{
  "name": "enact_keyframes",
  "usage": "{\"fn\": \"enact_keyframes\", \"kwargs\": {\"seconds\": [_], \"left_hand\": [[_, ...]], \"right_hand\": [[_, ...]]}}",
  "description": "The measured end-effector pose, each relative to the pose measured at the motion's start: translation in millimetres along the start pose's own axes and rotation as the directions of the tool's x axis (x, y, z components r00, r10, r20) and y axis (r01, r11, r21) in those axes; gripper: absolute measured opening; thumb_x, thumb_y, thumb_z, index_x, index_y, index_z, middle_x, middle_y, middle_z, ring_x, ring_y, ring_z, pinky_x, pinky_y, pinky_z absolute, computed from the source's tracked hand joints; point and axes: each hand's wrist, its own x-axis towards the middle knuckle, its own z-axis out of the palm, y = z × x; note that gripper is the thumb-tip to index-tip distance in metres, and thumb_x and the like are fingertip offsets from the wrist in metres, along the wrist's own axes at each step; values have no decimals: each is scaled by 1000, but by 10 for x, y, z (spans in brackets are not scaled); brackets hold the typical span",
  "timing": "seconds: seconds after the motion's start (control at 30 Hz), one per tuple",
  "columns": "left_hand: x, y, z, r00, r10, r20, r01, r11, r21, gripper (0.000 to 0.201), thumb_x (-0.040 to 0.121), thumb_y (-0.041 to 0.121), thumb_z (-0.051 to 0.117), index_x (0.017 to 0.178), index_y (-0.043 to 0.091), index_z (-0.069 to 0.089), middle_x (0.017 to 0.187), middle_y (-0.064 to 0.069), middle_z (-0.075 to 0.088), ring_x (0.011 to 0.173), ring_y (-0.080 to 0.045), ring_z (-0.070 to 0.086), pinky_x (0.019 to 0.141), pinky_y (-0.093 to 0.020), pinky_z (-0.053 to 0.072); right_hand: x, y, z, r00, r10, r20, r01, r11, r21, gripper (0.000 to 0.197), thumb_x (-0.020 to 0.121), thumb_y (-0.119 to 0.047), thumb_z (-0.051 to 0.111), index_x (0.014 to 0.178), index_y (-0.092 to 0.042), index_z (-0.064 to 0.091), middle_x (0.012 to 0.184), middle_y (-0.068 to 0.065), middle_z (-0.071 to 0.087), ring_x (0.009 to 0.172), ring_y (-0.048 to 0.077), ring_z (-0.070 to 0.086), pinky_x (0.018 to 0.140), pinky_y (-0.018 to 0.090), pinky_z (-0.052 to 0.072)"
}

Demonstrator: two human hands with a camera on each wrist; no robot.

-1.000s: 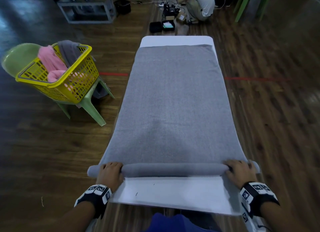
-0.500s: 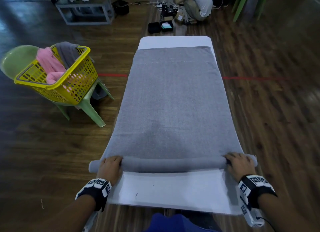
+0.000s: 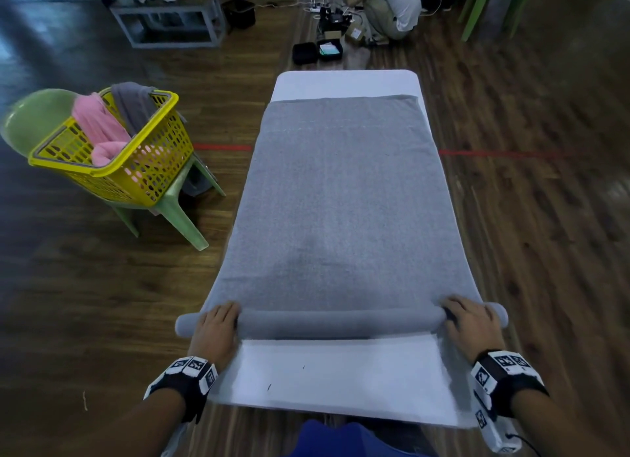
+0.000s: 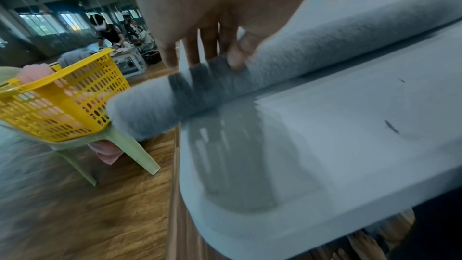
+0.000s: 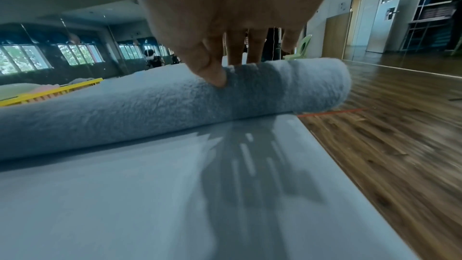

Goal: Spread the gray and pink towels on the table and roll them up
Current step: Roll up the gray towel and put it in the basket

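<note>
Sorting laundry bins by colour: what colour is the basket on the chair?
Yellow. The basket shows best in the head view.

A towel (image 3: 341, 197) is lying along the table (image 3: 341, 381), covering most of it, with its near end wound into a roll (image 3: 341, 322) lying across the table's width. Bare table is showing before the roll and behind the towel's far edge. The left hand (image 3: 214, 330) is resting on the roll's left end, the right hand (image 3: 472, 323) on its right end; both ends are reaching past the table's sides. To the table's left, a basket (image 3: 150, 170) is sitting on a chair (image 3: 177, 214), holding more towels (image 3: 102, 129). Behind the table, a person (image 3: 392, 9) is crouching on the floor.
</note>
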Motion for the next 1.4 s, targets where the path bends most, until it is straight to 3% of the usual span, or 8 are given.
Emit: {"fn": "enact_keyframes", "kwargs": {"seconds": [0.2, 0.3, 0.47, 0.6, 0.7, 0.97, 1.17, 1.4], "left_hand": [[-152, -8, 94, 997, 72, 13, -71, 997, -36, 42, 75, 25, 63, 116, 14, 61, 111, -4, 66, 101, -26, 62, 93, -45, 45], [-110, -14, 45, 999, 33, 27, -34, 999, 23, 36, 69, 30, 47, 97, 22, 67, 94, 3, 70, 90, -21, 64, 90, -44, 44], [3, 37, -26, 1000, 7, -27, -6, 1000, 6, 52, 87, 34, 21, 118, 16, 59, 114, -2, 64, 106, -23, 59, 101, -48, 37], [-87, -3, 75, 998, 55, 31, -56, 998, 34, 43, 79, 35, 54, 115, 13, 62, 111, -5, 67, 100, -25, 63, 94, -45, 45], [-100, -7, 59, 998, 24, 63, -25, 999, 22, 33, 69, 27, 55, 99, 20, 67, 95, 2, 70, 89, -20, 65, 87, -38, 46], [71, 67, 34, 1000, 5, -5, -5, 999, -42, 44, 94, 36, 32, 125, 12, 52, 123, -8, 59, 113, -25, 54, 101, -41, 41], [-83, 70, 56, 995, 39, 89, -40, 999, 8, 47, 58, 16, 79, 104, 14, 67, 98, -5, 69, 89, -26, 66, 81, -40, 52], [88, 78, -1, 999, 9, -33, -9, 1000, -9, 52, 89, 37, 28, 124, 12, 57, 123, -7, 61, 113, -25, 57, 101, -43, 41]], "right_hand": [[-109, 40, 136, 989, -63, 132, 58, 997, 42, 42, 80, -26, 70, 120, -28, 59, 126, -4, 60, 124, 24, 50, 108, 50, 28], [-93, 48, 62, 992, -40, 118, 41, 999, -12, 37, 73, -26, 72, 109, -29, 67, 113, -3, 68, 110, 24, 59, 101, 43, 37], [70, -54, -43, 1000, -17, -20, 17, 1000, 5, 34, 88, -31, 56, 121, -23, 61, 127, 2, 60, 118, 25, 54, 103, 47, 32], [-56, -17, 88, 989, -70, 132, 74, 997, -28, 55, 83, -36, 68, 133, -24, 50, 138, -2, 50, 132, 23, 42, 109, 50, 25], [-123, 52, 117, 989, -85, 117, 87, 996, -14, 48, 63, -18, 81, 108, -26, 67, 108, 0, 69, 104, 28, 63, 92, 49, 42], [82, -63, -38, 999, -32, 2, 32, 998, 47, 39, 93, -39, 44, 127, -24, 55, 134, -1, 54, 125, 22, 48, 107, 45, 29], [-84, 87, 111, 989, -111, 93, 109, 994, 25, 47, 65, -20, 80, 109, -26, 65, 109, 2, 69, 104, 30, 62, 93, 50, 43], [196, -61, -96, 999, -32, 25, 32, 999, 13, 40, 92, -31, 48, 132, -28, 50, 140, -4, 48, 130, 18, 41, 111, 45, 20]]}}
